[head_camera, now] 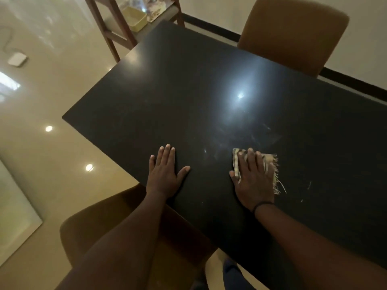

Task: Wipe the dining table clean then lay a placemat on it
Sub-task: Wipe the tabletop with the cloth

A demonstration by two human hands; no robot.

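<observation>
1. Head view, bench: a dark, glossy bench (209,91) filled the centre and right of the frame. A bright light reflection sat right of centre, with faint smears below it.
2. Head view, left hand: the left hand (164,174) lay flat on the bench near its lower-left edge. Its fingers (166,152) were straight and close together, the thumb was spread toward the right, and the hand held nothing.
3. Head view, right hand: the right hand (253,178) pressed flat on a cloth (269,164) at lower centre-right of the frame. Its fingers (250,155) were extended and slightly apart, laid over the cloth and not curled round it. A dark band (262,205) circled the wrist.
4. Head view, cloth: the cloth was pale and striped, lay flat on the bench under the right hand, and showed a frayed fringe along its right edge.
5. Head view, surroundings: a brown chair (293,32) stood at the far bench edge in the upper right. A second chair (100,227) stood at the lower left, beneath the left forearm. A wooden shelf (117,28) in the upper centre carried a pale yellow container (134,18). The glossy floor (41,143) occupied the left of the frame.
</observation>
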